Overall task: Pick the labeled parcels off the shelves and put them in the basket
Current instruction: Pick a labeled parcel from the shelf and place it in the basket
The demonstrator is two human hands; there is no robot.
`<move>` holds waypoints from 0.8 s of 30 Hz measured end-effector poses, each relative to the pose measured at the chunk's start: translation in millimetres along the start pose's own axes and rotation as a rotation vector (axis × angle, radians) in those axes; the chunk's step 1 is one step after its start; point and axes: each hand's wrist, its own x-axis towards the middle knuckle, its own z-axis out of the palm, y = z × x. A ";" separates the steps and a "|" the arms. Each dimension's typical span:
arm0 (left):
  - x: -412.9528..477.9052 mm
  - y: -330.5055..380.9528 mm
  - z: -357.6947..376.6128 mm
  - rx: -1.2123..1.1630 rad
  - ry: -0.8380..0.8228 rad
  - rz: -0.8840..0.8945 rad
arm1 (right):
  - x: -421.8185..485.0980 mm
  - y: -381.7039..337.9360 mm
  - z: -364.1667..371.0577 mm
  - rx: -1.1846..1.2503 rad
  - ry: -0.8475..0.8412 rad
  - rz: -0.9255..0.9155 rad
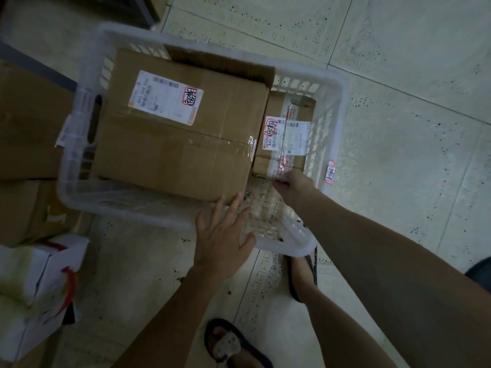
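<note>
The right hand [293,185] reaches into the basket [343,102] and its curled fingers grip the near end of the small parcel [285,134], a taped brown carton with a white label, lying against the basket's right wall. The left hand [223,237] is wide, fingers spread over the near rim, with the fingertips at the near corner of the large parcel [180,128]. That labeled box fills the basket's left side and touches the small one. The basket stands on the tiled floor [398,75], with brown cartons [26,123] and a white box [32,274] just beside it on the left.
</note>
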 end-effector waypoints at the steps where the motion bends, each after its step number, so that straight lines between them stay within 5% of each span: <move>1: 0.3 -0.3 -0.7 -0.003 -0.005 0.001 | -5.6 0.6 -0.9 -0.011 -0.015 -0.008; 7: -17.7 0.5 -21.0 -0.077 -0.063 -0.009 | -48.3 -5.2 -12.5 -0.429 -0.011 -0.079; 14: -105.9 -8.0 -134.1 -0.128 0.092 -0.077 | -201.1 -31.5 2.1 -1.143 -0.082 -0.847; 24: -292.6 16.5 -484.3 0.035 0.795 -0.058 | -635.8 -112.7 78.8 -1.151 -0.371 -1.681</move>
